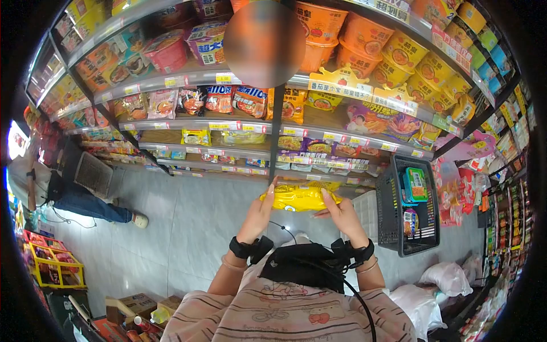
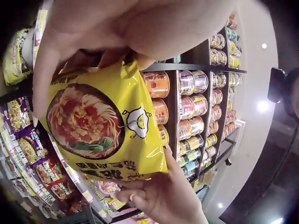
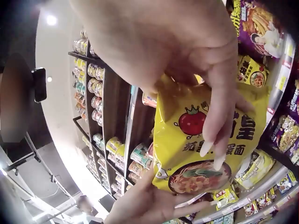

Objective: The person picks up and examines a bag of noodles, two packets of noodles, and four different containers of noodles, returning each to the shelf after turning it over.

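Observation:
A yellow packet of instant noodles point(image 1: 302, 198) is held level in front of the body, its print showing a bowl of noodles and a tomato with a crown. My left hand point(image 1: 256, 218) grips one end of it, and my right hand point(image 1: 343, 216) grips the other, thumb on top. In the left wrist view the noodle packet point(image 2: 88, 121) has its bowl picture toward the camera, with the right hand point(image 2: 163, 196) at the lower end. From the right wrist, fingers of the right hand point(image 3: 187, 46) lie across the packet's printed face point(image 3: 201, 140).
Ahead, shelves hold cup noodles point(image 1: 322, 25) above and bagged noodles point(image 1: 250, 102) below. A black shopping basket point(image 1: 407, 239) with a green-lidded pack point(image 1: 416, 185) stands at the right. White sacks point(image 1: 419, 308) lie behind it. Another person's leg point(image 1: 94, 206) is at the left.

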### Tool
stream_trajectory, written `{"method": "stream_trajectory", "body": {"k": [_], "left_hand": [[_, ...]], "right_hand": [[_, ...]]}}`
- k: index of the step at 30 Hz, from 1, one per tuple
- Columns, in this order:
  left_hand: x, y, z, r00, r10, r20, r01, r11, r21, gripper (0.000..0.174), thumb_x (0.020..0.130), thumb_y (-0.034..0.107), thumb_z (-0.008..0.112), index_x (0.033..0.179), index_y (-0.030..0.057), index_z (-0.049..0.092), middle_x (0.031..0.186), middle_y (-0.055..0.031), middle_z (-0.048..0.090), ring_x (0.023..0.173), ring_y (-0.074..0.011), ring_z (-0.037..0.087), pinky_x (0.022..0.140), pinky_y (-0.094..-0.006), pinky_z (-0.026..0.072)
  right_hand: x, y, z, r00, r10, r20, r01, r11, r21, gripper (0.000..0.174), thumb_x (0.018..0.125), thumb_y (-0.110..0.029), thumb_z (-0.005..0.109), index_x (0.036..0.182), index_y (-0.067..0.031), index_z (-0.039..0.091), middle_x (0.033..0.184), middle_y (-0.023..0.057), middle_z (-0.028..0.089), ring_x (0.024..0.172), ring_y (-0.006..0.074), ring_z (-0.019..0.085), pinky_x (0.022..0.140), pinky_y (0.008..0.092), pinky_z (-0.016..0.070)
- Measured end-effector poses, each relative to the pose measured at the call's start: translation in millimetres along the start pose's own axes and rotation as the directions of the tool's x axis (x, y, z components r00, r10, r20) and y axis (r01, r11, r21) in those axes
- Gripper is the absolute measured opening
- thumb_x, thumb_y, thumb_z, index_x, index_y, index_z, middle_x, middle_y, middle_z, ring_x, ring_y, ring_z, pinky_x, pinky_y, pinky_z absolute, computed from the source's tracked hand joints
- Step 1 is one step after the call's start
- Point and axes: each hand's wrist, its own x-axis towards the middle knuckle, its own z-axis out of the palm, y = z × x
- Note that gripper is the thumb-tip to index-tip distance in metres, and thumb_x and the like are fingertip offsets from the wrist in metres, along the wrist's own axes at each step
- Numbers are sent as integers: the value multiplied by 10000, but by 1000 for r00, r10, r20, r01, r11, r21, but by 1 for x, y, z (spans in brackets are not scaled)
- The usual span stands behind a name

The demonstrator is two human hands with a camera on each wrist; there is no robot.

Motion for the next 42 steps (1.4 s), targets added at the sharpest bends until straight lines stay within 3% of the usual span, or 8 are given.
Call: {"method": "stream_trajectory", "body": {"k": [7,13,17,22,25,32,35,42], "left_hand": [[-6,-6,-14,997,-35,70,36,999,-22,557,882,365,492,1327,60,348,1135,-127,521,1029,-151,479,824,-273,435],[2,3,-32,910,7,414,-207,874,440,805,693,347,709,1322,47,306,1123,-189,539,1046,-261,511,874,-317,400],[8,23,-21,780,-60,623,-409,704,580,861,687,342,722,1325,9,250,1157,-175,515,1076,-250,495,899,-328,384],[11,19,5,870,177,460,-322,911,258,889,667,399,718,1322,19,252,1151,-192,523,1020,-306,525,850,-336,412],[31,9,15,908,90,409,-251,898,360,858,685,427,703,1326,58,268,1129,-154,544,1009,-274,541,843,-327,417],[96,-11,23,882,-42,470,-97,959,267,544,828,307,585,1250,24,389,1080,-86,575,991,-190,545,851,-300,423],[133,-7,21,897,-128,424,131,991,22,460,855,234,560,1229,10,415,1123,-64,552,992,-155,536,857,-288,427],[258,-15,26,821,-188,539,240,970,-26,514,803,199,633,1218,-27,432,1193,-89,511,1022,-146,511,876,-283,416]], "right_hand": [[2,-9,7,997,73,-19,-73,997,38,514,892,-388,465,970,114,546,748,149,619,616,195,643,562,262,529],[15,-16,-2,996,91,6,-90,990,-106,400,892,-303,484,1042,64,538,735,141,614,604,220,632,522,307,518],[23,-3,-11,938,-301,172,323,582,-746,306,850,-146,503,1114,7,523,625,143,544,574,297,572,471,385,442],[39,-32,-9,917,-388,93,298,512,-806,482,896,-360,426,811,89,580,640,245,548,590,402,537,536,434,414],[53,-24,-15,878,-427,216,373,327,-868,322,856,-201,503,1107,0,529,624,158,545,578,311,555,481,405,418],[93,-56,-60,991,99,87,-70,956,-286,677,776,-439,613,1239,13,412,898,202,621,822,268,614,698,338,483],[134,-6,-98,965,-247,-86,172,847,-504,678,808,-343,615,1290,30,320,985,153,588,827,185,600,674,246,470],[227,50,-132,955,-121,271,111,992,53,645,779,-241,670,1265,5,324,1218,110,463,1072,172,476,897,290,396]]}}
